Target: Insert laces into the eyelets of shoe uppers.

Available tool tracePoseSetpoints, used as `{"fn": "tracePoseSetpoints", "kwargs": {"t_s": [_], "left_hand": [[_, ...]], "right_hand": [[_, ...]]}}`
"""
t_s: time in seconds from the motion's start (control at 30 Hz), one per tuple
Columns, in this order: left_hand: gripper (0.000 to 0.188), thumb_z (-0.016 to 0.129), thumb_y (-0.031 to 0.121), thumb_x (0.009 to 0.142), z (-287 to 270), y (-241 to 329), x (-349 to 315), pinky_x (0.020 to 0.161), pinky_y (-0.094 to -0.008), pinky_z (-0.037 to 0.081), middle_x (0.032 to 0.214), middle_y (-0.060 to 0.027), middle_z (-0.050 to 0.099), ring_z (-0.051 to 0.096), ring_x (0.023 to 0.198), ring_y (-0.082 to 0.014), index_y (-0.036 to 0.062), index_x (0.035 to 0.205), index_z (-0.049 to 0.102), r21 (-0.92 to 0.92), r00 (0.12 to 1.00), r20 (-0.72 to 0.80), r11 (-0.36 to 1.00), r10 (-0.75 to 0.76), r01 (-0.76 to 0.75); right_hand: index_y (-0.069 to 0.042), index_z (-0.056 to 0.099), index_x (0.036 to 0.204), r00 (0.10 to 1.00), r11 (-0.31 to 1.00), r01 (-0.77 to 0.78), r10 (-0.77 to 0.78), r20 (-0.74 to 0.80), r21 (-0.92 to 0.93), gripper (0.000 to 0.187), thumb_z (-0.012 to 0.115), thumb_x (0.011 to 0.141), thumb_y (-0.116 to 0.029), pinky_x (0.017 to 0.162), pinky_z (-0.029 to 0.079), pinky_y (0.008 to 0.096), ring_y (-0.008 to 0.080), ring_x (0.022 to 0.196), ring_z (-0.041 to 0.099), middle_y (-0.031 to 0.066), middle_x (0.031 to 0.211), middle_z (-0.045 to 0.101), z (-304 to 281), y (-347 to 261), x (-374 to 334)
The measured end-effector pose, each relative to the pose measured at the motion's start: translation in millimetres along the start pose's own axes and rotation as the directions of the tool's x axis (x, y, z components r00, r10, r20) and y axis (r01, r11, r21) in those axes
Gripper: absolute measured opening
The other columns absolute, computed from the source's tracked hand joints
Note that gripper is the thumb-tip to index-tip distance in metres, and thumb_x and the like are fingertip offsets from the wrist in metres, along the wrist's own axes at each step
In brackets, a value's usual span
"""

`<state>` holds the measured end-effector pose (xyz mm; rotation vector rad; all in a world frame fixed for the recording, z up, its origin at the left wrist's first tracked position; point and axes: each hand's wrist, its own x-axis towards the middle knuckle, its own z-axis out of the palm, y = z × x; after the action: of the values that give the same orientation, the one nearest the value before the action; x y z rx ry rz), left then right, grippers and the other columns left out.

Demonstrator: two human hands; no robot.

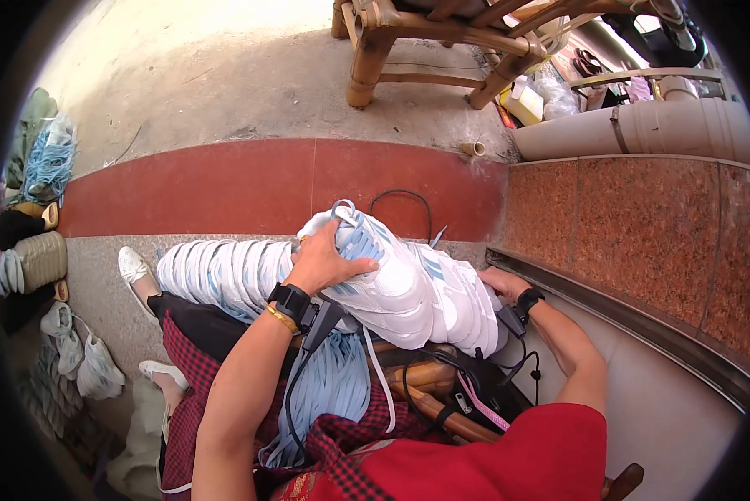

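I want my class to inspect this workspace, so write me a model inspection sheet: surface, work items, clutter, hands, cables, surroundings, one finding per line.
Surface: concrete floor, crossed by a red strip.
Work items: nested white shoe uppers with blue stripes; a second row of uppers to the left; light-blue laces hanging below.
Clutter: tied plastic bag, yellow box.
Hands: left hand on the near uppers' left end, thumb spread; right hand at their right end, fingers partly hidden.
Cables: black cable below the left wrist; black cord looping beyond the uppers.
Surroundings: bamboo furniture, thick pipe, speckled red-brown slab.
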<state>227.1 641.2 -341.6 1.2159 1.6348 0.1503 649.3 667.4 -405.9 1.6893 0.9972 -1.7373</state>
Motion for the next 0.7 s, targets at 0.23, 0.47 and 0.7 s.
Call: {"fn": "tracePoseSetpoints", "kwargs": {"t_s": [0.23,0.47,0.7], "left_hand": [[0.083,0.073,0.059,0.071,-11,-5,-12,0.091,-0.0308,0.046,0.114,-0.0171,0.063,0.061,0.106,-0.0259,0.0035,0.129,0.054,-0.392,0.994,-0.076,0.919,-0.084,0.048],[0.073,0.042,0.065,0.092,-95,9,-57,0.078,-0.0252,0.048,0.1,-0.0069,0.066,0.06,0.092,-0.0121,-0.0013,0.112,0.064,-0.89,0.938,-0.334,0.357,-0.09,-0.283],[0.072,0.044,0.061,0.093,-220,-26,-120,0.085,-0.0278,0.051,0.103,-0.0116,0.069,0.066,0.095,-0.0181,-0.0056,0.116,0.06,-0.713,0.717,-0.694,0.201,-0.063,-0.672]], "right_hand": [[0.002,0.071,0.087,0.942,0.92,0.328,-0.335,-0.005,0.214,0.037,0.066,0.084,-0.035,0.066,0.045,0.0236,0.0053,0.073,0.056,-0.0006,0.079,0.065,19,-67,-71],[0.001,0.069,0.087,0.64,0.612,0.701,-0.766,-0.056,-0.365,0.022,0.066,0.074,-0.017,0.065,0.046,0.0252,0.0089,0.069,0.058,0.0071,0.071,0.064,50,-177,-183],[-0.003,0.066,0.078,-0.131,-0.149,0.732,-0.988,0.077,-0.665,0.018,0.075,0.063,-0.006,0.064,0.05,0.0371,0.0302,0.071,0.063,0.0128,0.078,0.065,121,-288,-163]]}}
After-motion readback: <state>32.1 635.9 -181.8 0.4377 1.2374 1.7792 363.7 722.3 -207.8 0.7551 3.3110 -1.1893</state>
